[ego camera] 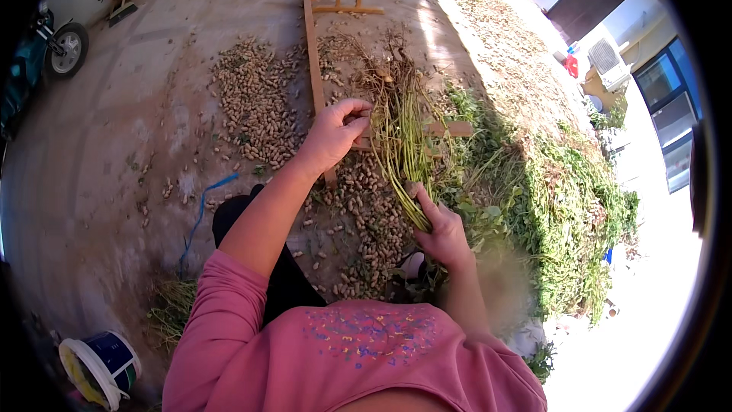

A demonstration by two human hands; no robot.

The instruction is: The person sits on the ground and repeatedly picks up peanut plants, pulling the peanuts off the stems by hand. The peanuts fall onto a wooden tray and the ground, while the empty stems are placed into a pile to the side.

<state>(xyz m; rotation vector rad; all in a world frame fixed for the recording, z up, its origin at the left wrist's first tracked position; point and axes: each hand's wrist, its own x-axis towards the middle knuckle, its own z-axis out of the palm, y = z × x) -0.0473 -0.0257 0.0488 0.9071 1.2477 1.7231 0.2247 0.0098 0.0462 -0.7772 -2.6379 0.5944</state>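
Observation:
A bunch of peanut plants [403,131] lies across a wooden frame [315,68], its roots pointing away from me and its green stems towards me. My right hand [447,234] is closed around the lower stems. At the left side of the bunch is my left hand [338,133], thumb and fingers pinched together; whether a peanut or stem is between them cannot be told. Picked peanuts lie in a pile [257,109] left of the frame, and more peanuts [374,223] cover the ground below the bunch, near my feet.
Leafy peanut plants [572,212] are heaped along the right. Beyond them, peanuts [497,28] are spread in sunlight. A blue strap [201,217] and a white bucket [97,369] are at left. A wheeled vehicle [67,50] and a broom [122,11] stand farther off.

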